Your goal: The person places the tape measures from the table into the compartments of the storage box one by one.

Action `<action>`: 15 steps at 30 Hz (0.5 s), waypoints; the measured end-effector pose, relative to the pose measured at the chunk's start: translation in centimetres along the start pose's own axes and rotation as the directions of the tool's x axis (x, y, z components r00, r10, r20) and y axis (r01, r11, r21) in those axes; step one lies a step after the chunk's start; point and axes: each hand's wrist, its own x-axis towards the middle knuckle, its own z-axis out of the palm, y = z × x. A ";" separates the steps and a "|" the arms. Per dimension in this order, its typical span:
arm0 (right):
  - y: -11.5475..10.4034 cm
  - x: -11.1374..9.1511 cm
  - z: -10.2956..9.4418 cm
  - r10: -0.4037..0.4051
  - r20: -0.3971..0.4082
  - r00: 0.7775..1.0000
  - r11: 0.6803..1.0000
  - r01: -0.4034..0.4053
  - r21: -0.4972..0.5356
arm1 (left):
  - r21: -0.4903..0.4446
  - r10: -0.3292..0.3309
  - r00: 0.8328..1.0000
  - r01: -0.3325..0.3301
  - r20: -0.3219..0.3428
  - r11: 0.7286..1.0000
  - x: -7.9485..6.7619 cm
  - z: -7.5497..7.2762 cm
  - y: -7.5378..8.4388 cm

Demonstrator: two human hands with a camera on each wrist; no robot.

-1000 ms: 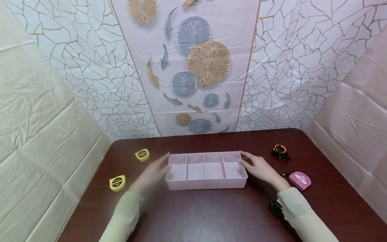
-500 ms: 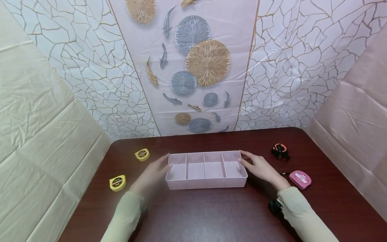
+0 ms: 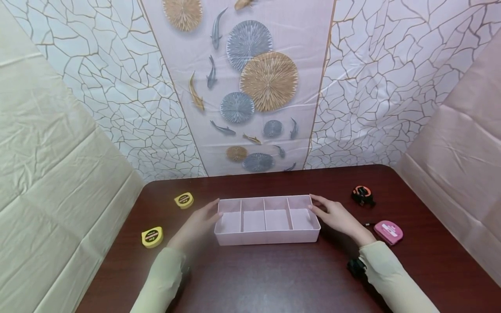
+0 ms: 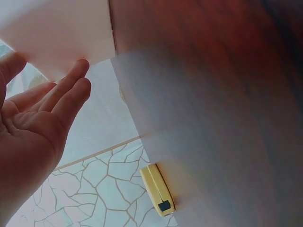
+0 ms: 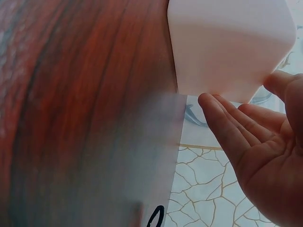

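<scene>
A pale pink box (image 3: 268,237), split by dividers into several compartments, sits on the dark table. At its left end my left hand (image 3: 197,224) grips the wall, thumb over the rim and fingers on the outside toward the far corner. The left wrist view has that hand (image 4: 40,111) with fingertips at the box's end wall (image 4: 71,33). My right hand (image 3: 334,216) holds the opposite end the same way. In the right wrist view its thumb reaches the rim and its fingers (image 5: 222,120) meet the lower far edge. No objects lie in the compartments.
Two yellow tape measures (image 3: 184,200) (image 3: 152,237) lie left of the box. To the right are a black and orange tape measure (image 3: 362,196) and a pink tape measure (image 3: 388,233), close by my right forearm. Patterned cloth (image 3: 250,130) hangs behind the table.
</scene>
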 end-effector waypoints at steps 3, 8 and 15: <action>0.1 0.0 0.0 0.005 0.005 1.000 1.000 -0.005 0.000 | -0.008 0.004 1.000 -0.004 0.001 1.000 0.0 0.0 0.0; 0.2 0.0 -0.1 -0.003 0.011 1.000 1.000 0.003 -0.004 | -0.015 0.016 1.000 -0.016 0.005 1.000 0.0 0.0 -0.1; 0.2 0.1 -0.2 -0.019 0.014 1.000 1.000 0.020 -0.009 | -0.006 0.048 0.999 -0.048 0.008 0.999 0.2 0.0 -0.3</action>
